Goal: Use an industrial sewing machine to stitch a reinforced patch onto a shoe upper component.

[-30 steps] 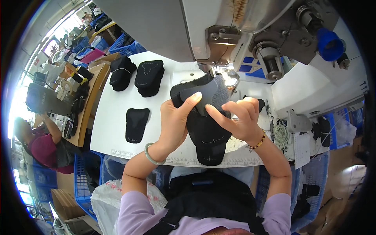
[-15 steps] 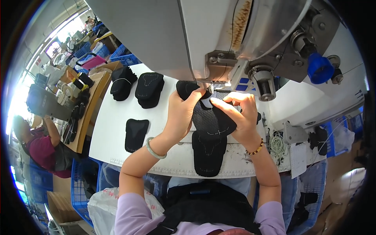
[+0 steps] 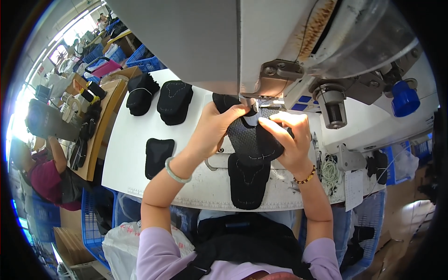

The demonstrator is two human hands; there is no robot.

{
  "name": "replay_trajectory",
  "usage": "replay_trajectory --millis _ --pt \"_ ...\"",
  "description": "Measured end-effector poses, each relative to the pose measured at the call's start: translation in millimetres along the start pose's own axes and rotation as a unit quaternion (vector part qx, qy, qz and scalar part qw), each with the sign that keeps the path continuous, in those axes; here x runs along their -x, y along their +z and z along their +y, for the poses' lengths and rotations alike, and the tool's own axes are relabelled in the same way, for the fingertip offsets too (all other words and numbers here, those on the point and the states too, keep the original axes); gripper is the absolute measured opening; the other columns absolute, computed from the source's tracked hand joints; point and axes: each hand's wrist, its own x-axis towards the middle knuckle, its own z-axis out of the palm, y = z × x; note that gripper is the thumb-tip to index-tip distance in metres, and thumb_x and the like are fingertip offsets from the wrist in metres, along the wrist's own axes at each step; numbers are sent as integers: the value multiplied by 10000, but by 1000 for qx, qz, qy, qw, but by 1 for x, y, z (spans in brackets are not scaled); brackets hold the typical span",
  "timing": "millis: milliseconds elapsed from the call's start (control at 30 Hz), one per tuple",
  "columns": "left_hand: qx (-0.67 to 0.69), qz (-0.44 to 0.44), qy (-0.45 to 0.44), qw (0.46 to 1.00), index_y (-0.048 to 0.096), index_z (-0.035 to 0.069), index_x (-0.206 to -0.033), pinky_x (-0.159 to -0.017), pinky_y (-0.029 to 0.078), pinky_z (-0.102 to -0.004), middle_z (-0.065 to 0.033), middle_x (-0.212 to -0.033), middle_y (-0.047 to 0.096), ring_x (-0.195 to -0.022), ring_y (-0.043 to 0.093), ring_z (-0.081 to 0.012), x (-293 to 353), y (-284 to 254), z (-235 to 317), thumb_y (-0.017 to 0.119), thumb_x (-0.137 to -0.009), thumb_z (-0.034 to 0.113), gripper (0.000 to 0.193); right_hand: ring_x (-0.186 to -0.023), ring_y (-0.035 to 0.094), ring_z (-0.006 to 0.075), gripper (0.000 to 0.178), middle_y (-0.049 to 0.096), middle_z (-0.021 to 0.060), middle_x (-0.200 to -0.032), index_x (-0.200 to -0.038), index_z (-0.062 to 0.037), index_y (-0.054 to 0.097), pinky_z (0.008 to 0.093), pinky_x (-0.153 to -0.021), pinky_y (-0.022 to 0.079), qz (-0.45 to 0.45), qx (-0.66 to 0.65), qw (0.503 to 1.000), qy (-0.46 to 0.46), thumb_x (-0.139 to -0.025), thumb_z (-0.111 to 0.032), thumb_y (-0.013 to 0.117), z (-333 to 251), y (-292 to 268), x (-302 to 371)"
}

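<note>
Under the head of a sewing machine (image 3: 275, 77), a black padded fabric piece (image 3: 249, 140) with a mesh face and pale stitch marks lies at the needle. My left hand (image 3: 217, 123) pinches its left edge, thumb close to the presser foot. On the other side my right hand (image 3: 291, 135) grips it between thumb and fingers. A small pale tab (image 3: 252, 120) shows on the piece between my two thumbs. Just below, partly covered by the held piece, a black pad (image 3: 248, 186) lies near the table's front edge.
On the white table (image 3: 126, 163) at left are a tied black stack (image 3: 141, 93), a second stack (image 3: 175, 102) and a single black pad (image 3: 159, 157). Coiled cord (image 3: 331, 172) lies at right. Blue baskets (image 3: 98, 224) flank the table. A co-worker (image 3: 44, 175) sits at far left.
The view has shifted slightly, so the machine head looks lower and further right. Both hands keep their hold on the black piece at the needle, with little visible movement.
</note>
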Motion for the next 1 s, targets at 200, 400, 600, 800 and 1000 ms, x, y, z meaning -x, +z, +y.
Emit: replay_trajectory --millis 200,400,600,800,1000 --pt "-64 -41 -64 995 624 -51 -1032 -683 528 -229 -86 -949 647 -785 634 -112 -3 -15 4 643 -868 135 248 -880 554 216 405 599 29 -983 -988 -110 697 328 -756 447 -11 12 1000 -8 -593 -145 779 0 -1 8" --pt "-35 -56 -60 996 616 -64 -1033 -743 529 -252 -105 -960 647 -827 639 -133 -4 -18 3 644 -863 101 238 -860 554 206 407 601 16 -974 -996 -113 698 317 -732 435 -8 -12 1000 -2 -598 -141 779 0 -1 5" --pt "-26 -63 -51 996 611 -69 -1034 -756 534 -254 -104 -960 646 -837 643 -136 -4 -14 4 640 -864 89 234 -842 532 155 408 586 -31 -956 -1028 -173 704 311 -733 379 -35 35 999 -3 -624 -198 760 -1 -6 2" --pt "-13 -69 -50 996 612 -70 -1035 -749 533 -249 -101 -963 648 -837 643 -129 -3 -16 3 627 -866 73 222 -837 534 129 420 587 -51 -963 -1043 -201 707 309 -745 350 -28 49 998 -6 -629 -252 757 -2 -6 -1" --pt "-13 -55 -27 998 614 -69 -1061 -749 524 -241 -99 -972 652 -844 640 -122 -1 -14 0 610 -865 55 231 -830 536 131 412 590 -47 -958 -1033 -191 709 305 -733 347 -30 38 999 7 -631 -261 762 -1 -7 -1"
